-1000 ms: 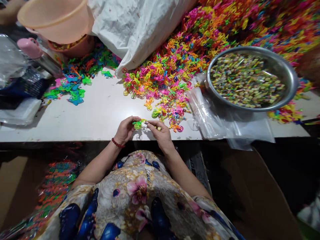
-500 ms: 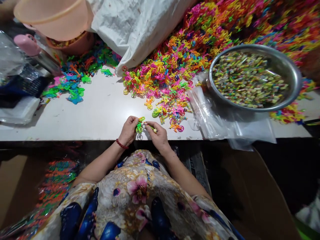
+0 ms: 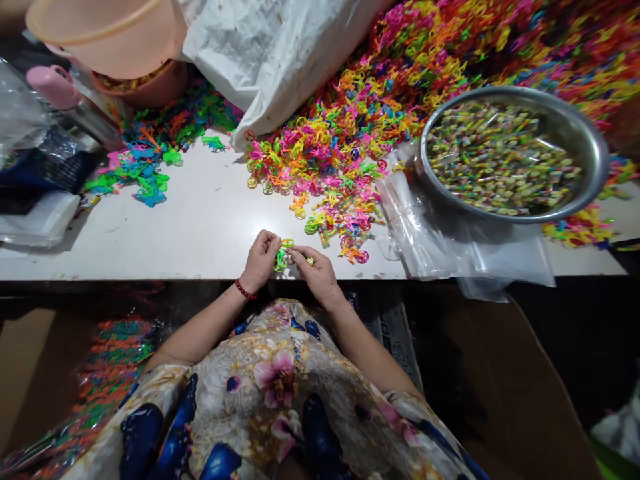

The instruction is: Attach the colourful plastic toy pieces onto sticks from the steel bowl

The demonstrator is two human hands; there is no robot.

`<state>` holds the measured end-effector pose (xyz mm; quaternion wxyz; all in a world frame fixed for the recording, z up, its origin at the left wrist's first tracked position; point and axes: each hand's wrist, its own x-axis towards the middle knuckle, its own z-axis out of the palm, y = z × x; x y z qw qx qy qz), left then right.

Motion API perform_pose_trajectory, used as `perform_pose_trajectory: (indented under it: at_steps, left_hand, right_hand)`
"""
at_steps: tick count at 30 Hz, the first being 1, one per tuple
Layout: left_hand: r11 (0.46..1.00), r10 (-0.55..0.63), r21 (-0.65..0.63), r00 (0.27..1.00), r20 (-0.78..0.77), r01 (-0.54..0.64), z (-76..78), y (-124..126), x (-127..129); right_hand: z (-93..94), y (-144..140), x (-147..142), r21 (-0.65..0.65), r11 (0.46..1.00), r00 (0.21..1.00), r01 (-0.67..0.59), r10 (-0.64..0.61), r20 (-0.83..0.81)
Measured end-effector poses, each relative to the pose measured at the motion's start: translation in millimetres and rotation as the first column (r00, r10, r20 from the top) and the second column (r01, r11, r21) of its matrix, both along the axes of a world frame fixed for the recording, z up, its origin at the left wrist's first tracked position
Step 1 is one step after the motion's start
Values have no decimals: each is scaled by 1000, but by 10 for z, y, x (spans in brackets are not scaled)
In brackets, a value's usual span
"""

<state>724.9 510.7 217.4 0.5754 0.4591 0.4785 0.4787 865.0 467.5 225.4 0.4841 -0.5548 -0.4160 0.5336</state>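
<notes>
My left hand (image 3: 260, 261), with a dark red bead bracelet on the wrist, pinches a small green and yellow plastic piece with ring shapes (image 3: 281, 259) over the front of the table. Fingertips of my right hand (image 3: 320, 277) are closed beside that piece. A small patterned stick (image 3: 311, 261) pokes out of the right hand, its pale end showing past the fingers. Most of the stick is hidden. Just beyond the hands lies a loose spread of bright plastic pieces (image 3: 320, 180), with a few patterned sticks among them.
A metal basin (image 3: 595, 157) full of short patterned sticks stands at right. Clear plastic bags (image 3: 415, 233) hang over the table edge. A white sack (image 3: 250, 60), a peach tub (image 3: 110, 40), a pink-lidded bottle (image 3: 55, 87) and blue-green pieces (image 3: 150, 177) occupy the back left.
My hands have shifted slightly, and the green and yellow piece has turned and moved a little right. Less of the patterned stick shows now.
</notes>
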Motion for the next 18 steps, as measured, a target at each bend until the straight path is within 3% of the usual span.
perform_pose_trajectory:
  at_steps: [9,18]
  left_hand:
    - [1000,11,30,999,-40,-10,-33,6,3]
    - [1000,12,-21,997,-73,-13,33,21,4]
  right_hand:
    - [-13,9,52,37,999,999,-31,29,36]
    - [-4,-26,39,246,964,982,-105,61,181]
